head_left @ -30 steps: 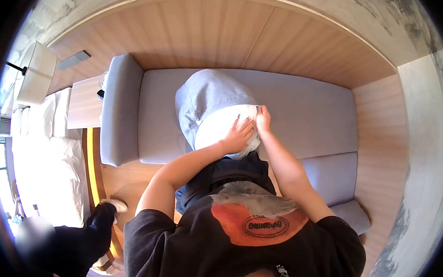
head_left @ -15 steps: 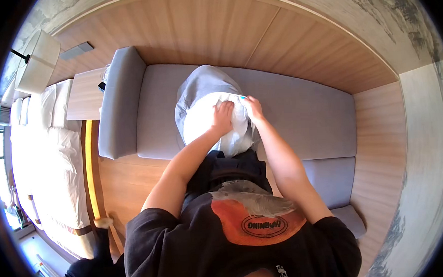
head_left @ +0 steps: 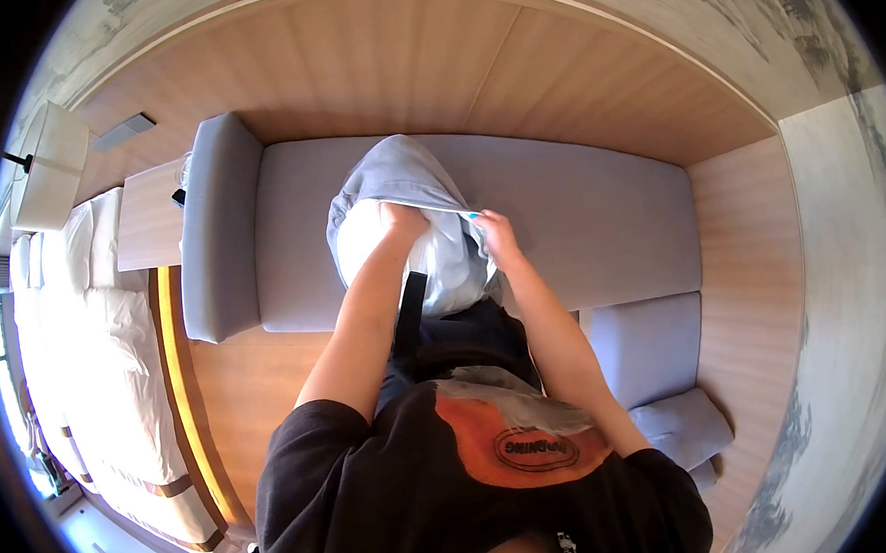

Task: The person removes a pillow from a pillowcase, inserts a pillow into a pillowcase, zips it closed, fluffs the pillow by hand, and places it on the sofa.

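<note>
On the sofa in front of me, a grey fabric cover (head_left: 397,169) lies over a soft white insert (head_left: 363,239) that looks like a pillow. My left hand (head_left: 403,218) reaches under the cover's edge, against the white insert, and its fingers are hidden. At the right end of the opening, my right hand (head_left: 498,236) pinches the cover's edge, near a small blue spot. Whitish fabric (head_left: 453,276) hangs in folds below the hands, close to my dark trousers.
A grey sofa seat (head_left: 590,209) runs along the wood-panelled wall, with an armrest (head_left: 222,228) on the left. Grey cushions (head_left: 681,429) lie at lower right. Further left stand a side table (head_left: 149,217), a lamp (head_left: 47,167) and a white bed (head_left: 117,364).
My left hand has gone from lying on top of the white insert to under the cover's edge. The cover's edge is now drawn across that hand. My right hand still holds the edge.
</note>
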`<state>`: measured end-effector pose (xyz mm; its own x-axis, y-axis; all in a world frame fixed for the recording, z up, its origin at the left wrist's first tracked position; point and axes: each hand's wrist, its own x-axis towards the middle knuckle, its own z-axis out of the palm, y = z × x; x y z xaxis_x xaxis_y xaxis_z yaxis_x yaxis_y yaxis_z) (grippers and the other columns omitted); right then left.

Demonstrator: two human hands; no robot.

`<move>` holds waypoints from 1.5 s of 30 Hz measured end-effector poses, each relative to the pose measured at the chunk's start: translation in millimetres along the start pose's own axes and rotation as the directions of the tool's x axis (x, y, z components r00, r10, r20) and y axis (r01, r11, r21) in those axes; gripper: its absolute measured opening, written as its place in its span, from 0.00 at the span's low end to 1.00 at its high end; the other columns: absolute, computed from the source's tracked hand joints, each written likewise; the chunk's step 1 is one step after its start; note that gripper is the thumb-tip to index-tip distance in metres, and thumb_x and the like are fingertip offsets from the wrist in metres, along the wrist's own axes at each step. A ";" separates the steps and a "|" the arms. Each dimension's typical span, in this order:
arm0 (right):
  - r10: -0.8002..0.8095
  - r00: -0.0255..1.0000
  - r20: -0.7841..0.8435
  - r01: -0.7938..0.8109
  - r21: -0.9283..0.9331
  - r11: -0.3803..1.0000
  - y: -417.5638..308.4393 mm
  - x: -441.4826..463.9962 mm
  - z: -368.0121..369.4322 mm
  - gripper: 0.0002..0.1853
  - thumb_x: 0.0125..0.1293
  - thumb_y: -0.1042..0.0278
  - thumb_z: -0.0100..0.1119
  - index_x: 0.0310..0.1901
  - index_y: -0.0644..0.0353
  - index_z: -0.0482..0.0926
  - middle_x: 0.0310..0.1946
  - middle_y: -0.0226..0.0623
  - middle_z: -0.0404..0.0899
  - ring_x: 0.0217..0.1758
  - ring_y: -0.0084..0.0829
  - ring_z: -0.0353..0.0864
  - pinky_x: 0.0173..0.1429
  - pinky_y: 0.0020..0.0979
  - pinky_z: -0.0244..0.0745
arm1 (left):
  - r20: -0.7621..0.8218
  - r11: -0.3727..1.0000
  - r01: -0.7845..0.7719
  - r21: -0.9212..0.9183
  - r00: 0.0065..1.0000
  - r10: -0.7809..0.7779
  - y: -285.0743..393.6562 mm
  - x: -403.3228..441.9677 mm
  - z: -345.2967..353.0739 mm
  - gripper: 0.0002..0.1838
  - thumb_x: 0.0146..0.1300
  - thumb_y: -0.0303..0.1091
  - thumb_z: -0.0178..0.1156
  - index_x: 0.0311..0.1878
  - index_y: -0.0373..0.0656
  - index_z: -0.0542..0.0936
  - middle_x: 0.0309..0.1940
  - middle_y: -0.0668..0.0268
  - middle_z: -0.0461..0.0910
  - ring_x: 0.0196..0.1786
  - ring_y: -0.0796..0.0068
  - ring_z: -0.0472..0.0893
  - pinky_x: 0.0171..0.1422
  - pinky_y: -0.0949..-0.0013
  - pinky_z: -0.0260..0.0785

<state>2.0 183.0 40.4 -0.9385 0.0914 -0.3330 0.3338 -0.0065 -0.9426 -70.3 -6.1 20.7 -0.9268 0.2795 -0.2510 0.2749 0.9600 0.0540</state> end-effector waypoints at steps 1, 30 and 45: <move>0.026 0.999 -0.021 -0.026 0.030 0.999 0.2 2.9 -1.5 0.06 0.56 0.70 0.53 0.24 0.61 0.73 0.21 0.25 0.69 0.27 0.17 0.65 0.33 0.22 0.60 | -0.029 0.999 0.030 -0.027 0.999 -0.030 -9.1 5.3 3.4 0.33 0.57 0.49 0.46 0.66 0.49 0.61 0.68 0.64 0.56 0.71 0.66 0.52 0.73 0.61 0.40; -0.141 0.984 -0.110 0.062 -0.531 0.845 -5.2 24.3 42.8 0.22 0.63 0.49 0.47 0.31 0.65 0.72 0.28 0.53 0.76 0.35 0.53 0.75 0.39 0.44 0.66 | -0.248 0.772 -0.575 0.270 0.733 0.633 3.2 -42.3 -11.5 0.22 0.53 0.38 0.50 0.50 0.38 0.75 0.55 0.58 0.70 0.62 0.59 0.64 0.69 0.56 0.48; -0.098 0.973 0.208 0.196 -0.525 0.828 -202.6 59.9 56.3 0.15 0.53 0.59 0.62 0.22 0.65 0.75 0.15 0.32 0.68 0.20 0.22 0.64 0.25 0.30 0.60 | 0.158 0.894 -0.114 0.433 0.986 0.049 -7.6 43.5 -29.9 0.28 0.60 0.39 0.46 0.62 0.32 0.64 0.67 0.50 0.53 0.67 0.56 0.58 0.68 0.59 0.49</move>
<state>-126.8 133.7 210.1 -0.9644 -0.1176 -0.2369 0.1393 0.5357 -0.8328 -120.4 -0.6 38.3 -0.8598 0.3201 -0.3978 0.4625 0.8184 -0.3411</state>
